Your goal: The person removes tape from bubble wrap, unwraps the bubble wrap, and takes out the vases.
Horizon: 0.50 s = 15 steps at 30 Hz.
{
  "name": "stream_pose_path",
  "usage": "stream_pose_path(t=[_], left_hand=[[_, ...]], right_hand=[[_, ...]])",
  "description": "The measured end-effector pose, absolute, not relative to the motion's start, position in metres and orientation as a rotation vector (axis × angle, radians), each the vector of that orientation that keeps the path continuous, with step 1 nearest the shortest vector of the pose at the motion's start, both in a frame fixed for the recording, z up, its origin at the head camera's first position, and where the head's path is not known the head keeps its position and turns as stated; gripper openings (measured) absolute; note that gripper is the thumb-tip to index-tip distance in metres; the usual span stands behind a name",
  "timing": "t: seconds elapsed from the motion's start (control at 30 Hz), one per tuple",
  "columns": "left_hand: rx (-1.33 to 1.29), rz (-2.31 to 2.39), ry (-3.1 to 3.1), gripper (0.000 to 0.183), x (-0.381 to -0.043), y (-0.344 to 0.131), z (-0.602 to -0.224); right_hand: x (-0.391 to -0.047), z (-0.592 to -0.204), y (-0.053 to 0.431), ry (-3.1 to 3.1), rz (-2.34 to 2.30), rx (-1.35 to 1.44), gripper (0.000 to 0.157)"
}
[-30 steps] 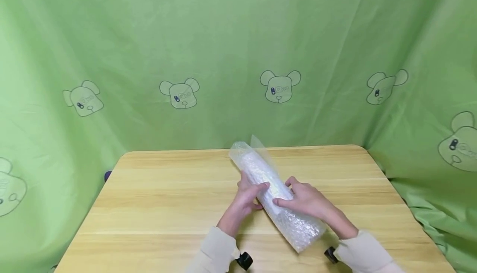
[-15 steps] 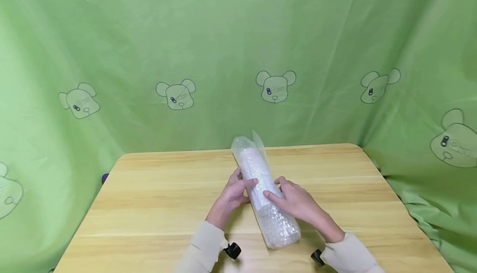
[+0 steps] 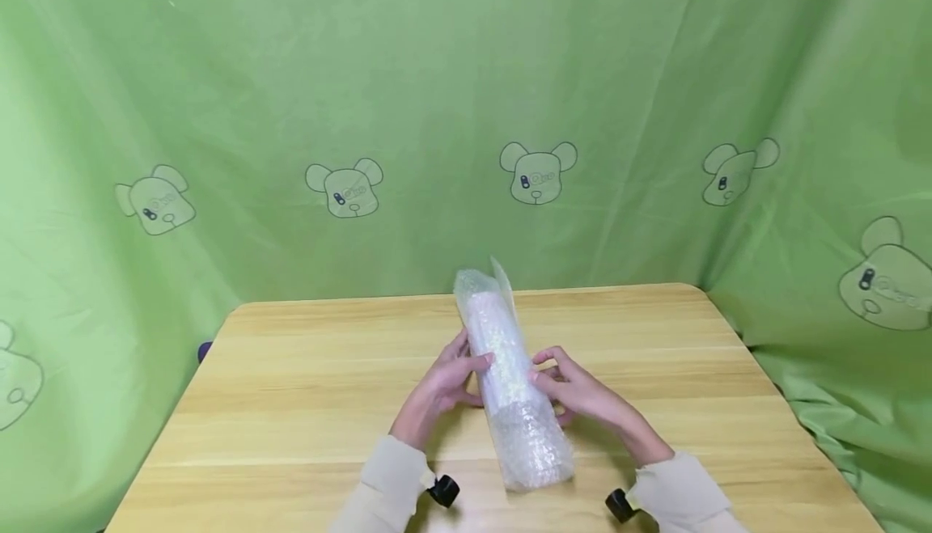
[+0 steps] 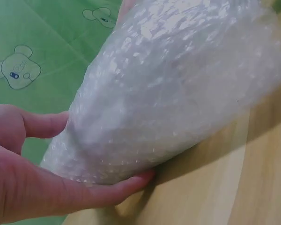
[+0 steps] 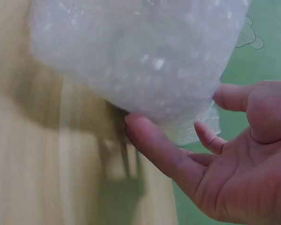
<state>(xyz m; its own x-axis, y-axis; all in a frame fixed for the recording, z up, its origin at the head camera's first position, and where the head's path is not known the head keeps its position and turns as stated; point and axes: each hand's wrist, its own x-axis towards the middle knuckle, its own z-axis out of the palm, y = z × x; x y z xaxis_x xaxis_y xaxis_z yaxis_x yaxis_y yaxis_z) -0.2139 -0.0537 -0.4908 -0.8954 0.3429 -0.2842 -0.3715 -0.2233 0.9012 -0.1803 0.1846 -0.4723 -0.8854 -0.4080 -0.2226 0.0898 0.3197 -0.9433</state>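
A long white bundle in clear bubble wrap [image 3: 502, 355] slants across the middle of the table, its loose wrap jutting past both ends of the white core. My left hand [image 3: 442, 378] grips its left side, thumb over the top and fingers around the lower edge; the left wrist view shows the thumb and a fingertip pressed against the wrap [image 4: 145, 93]. From the right, my right hand [image 3: 578, 387] holds the opposite side with the thumb on the wrap and fingers reaching low along it. In the right wrist view the fingertips sit at the bundle's underside. What the wrap encloses is hidden.
The wooden table [image 3: 306, 387] has rounded far corners. A green curtain [image 3: 422, 96] with mouse-like faces hangs behind it and along both sides. A small dark purple object [image 3: 205, 351] shows beyond the table's left edge. Black wrist cameras sit below both cuffs.
The bundle has turned, its near end swinging left so that it points more straight away from me. Both hands have moved left with it. The right hand has shifted lower along its right side.
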Motion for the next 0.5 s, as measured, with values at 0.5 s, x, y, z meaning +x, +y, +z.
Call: stream_pose_path(t=[0.5], left_hand=[[0.065, 2.092, 1.577, 0.098, -0.207, -0.069, -0.494]], right_hand=[[-0.181, -0.477, 0.164, 2.017, -1.692, -0.249, 0.08]])
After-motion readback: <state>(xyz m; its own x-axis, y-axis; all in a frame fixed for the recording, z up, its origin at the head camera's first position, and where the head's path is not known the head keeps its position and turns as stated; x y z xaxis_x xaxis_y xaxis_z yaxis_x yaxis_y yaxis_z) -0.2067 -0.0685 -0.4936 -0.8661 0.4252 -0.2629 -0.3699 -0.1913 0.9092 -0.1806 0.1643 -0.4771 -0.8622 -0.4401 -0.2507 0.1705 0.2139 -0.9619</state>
